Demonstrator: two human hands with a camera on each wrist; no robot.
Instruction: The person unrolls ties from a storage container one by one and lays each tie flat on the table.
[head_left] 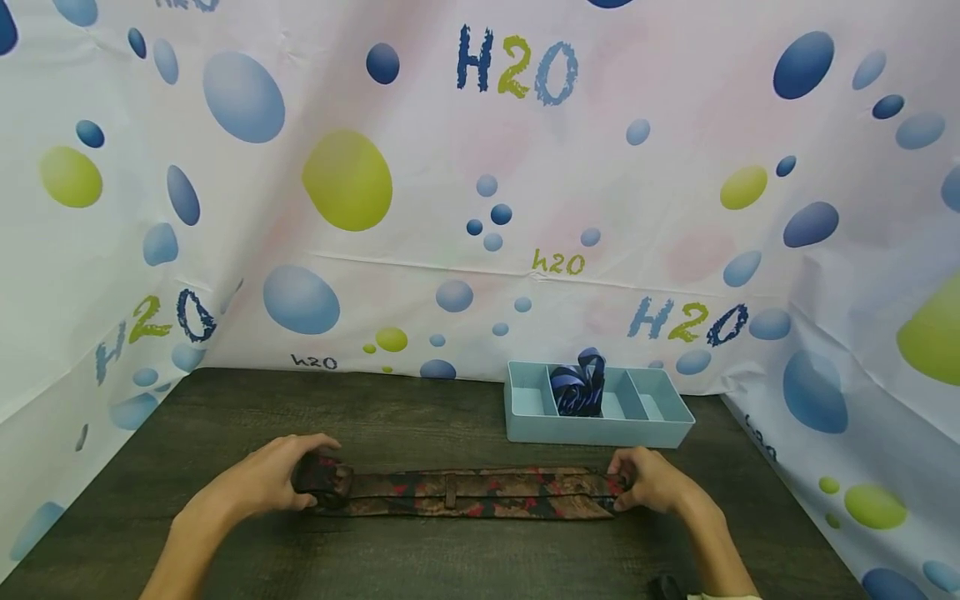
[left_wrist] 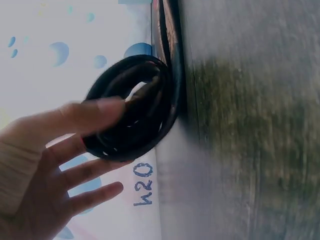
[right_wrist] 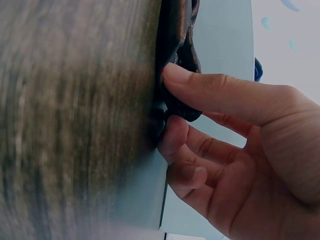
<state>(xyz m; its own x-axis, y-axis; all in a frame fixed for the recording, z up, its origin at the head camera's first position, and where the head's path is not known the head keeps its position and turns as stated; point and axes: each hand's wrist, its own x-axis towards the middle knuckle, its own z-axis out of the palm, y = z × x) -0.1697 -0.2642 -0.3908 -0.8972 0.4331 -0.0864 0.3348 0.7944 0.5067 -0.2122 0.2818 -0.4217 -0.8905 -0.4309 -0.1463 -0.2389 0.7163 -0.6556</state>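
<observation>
A brown necktie (head_left: 517,485) with a red floral pattern lies stretched sideways along the dark table, doubled lengthwise, its keeper loop facing up. Its left end is wound into a thick roll (left_wrist: 162,117), standing on edge in the left wrist view. My left hand (head_left: 258,479) holds this roll between the thumb on one side and the fingers on the other, the lower fingers spread. At the far end, my right hand (head_left: 658,483) pinches the tie's tip between thumb and fingers; in the right wrist view the thumb (right_wrist: 182,77) overlaps the dark fabric.
Behind the right hand stands a light blue divided box (head_left: 592,431). A rolled blue striped necktie (head_left: 579,387) sits in one of its compartments. A small dark object (head_left: 666,587) lies at the front near the right forearm. A patterned curtain (head_left: 450,208) surrounds the table (head_left: 420,567).
</observation>
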